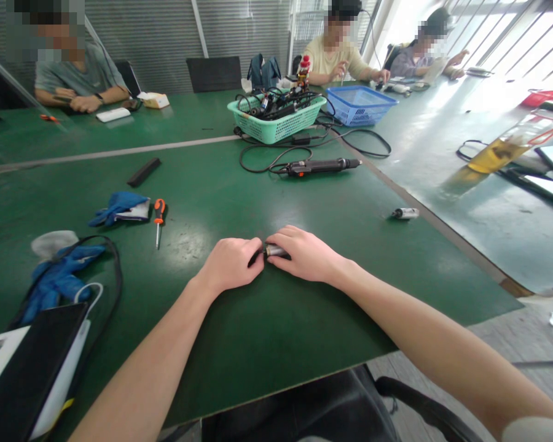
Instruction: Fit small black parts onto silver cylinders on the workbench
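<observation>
My left hand (230, 264) and my right hand (304, 255) meet near the middle of the green table (276, 344), with their fingers closed around a small metal cylinder (275, 250). A short black part (255, 258) sticks out from it on the left, and my fingers hide much of it. To the right lies a similar metal-and-black cylinder (405, 213), apart from my hands. An orange-handled screwdriver (158, 221) lies left of my left hand, beside a blue glove (117, 207).
Farther off lie a corded electric screwdriver (320, 166), a green basket of cables (276, 121) and a blue basket (359, 104). A second blue glove (58, 276), a black cable and a black-and-white case (27, 368) lie at left. Co-workers (336, 61) sit beyond.
</observation>
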Demonstrator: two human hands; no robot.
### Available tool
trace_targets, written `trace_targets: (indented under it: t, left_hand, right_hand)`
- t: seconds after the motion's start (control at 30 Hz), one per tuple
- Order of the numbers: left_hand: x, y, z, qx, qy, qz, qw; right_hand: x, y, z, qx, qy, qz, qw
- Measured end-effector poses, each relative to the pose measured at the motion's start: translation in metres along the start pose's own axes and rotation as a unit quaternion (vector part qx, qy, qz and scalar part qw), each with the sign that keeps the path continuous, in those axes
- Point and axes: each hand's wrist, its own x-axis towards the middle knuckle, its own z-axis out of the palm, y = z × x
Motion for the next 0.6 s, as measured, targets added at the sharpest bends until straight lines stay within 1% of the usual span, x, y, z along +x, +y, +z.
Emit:
trace_targets:
  t: [0.6]
  left_hand:
    - [-0.0003, -0.0007, 0.0006, 0.002, -0.005, 0.003, 1.0]
  right_hand:
    - [-0.0013, 0.0006, -0.0003, -0.005, -0.002, 0.003, 1.0]
